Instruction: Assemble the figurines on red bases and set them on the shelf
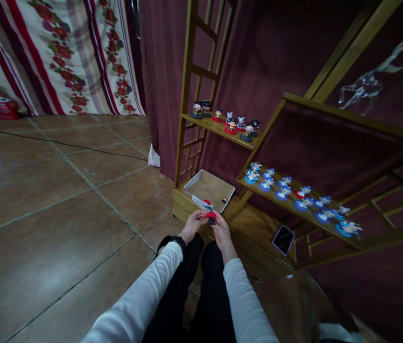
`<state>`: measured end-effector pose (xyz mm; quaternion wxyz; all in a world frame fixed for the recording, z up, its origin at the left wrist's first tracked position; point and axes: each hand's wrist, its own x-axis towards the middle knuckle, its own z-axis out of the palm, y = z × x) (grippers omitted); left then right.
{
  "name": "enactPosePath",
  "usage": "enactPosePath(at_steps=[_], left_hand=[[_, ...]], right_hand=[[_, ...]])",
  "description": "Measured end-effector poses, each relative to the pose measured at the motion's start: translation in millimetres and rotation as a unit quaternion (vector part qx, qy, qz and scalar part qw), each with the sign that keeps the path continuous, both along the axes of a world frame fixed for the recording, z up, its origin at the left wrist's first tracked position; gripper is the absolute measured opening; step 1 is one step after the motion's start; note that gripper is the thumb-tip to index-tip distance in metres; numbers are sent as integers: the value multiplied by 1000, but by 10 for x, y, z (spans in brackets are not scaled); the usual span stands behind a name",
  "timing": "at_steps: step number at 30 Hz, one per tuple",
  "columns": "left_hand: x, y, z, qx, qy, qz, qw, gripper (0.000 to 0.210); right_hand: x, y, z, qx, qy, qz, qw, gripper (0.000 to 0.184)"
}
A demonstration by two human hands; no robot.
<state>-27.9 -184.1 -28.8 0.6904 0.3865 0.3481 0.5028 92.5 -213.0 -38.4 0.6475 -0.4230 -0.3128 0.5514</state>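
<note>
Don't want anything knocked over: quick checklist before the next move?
1. Both hands on the red-based figurine: ok, left hand and right hand both grip it.
2. Figurine undamaged: cannot tell, fingers hide part of it.
3. White box open: ok, small items inside.
4. Upper shelf figurines on their bases: ok.
5. Dark-screened device apart from the hands: ok, off to their right.
</note>
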Motion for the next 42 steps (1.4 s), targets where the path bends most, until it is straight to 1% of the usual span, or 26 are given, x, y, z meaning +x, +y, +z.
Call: enactPosePath(at_steps=[3,6,12,18,23,27,29,32,37,42], left_hand=[[-45,-7,14,-4,-25,-20,999,25],[-88,-16,35,-16,-38,-39,998,29],[-121,-24,47,-28,-46,-49,997,32],[-117,0,-6,-24,-53,-53,997,31],[-111,33,-63,-30,-45,-47,997,32],[-85,55,-96,-37,-32,-54,997,34],[-64,57,-92,-45,-23,-58,997,35],[-35,48,-66,-53,-4,-58,997,37],[-21,24,-20,-58,21,-46,997,37],[-27,9,15,-52,33,-59,996,39]], right_hand=[[-11,-29,-15,17,-14,-16,1000,41],[-15,-59,-39,18,-45,-29,998,38],[-8,-90,-43,25,-90,-37,995,34],[7,-104,-37,36,-110,-32,993,39],[11,-103,-22,28,-124,-34,991,41],[4,-97,-2,9,-104,-11,994,43],[3,-91,0,-6,-88,6,996,43],[2,-83,-6,-23,-63,12,998,43],[1,-89,19,-27,-29,23,999,35],[-5,-94,57,-27,-1,24,999,31]])
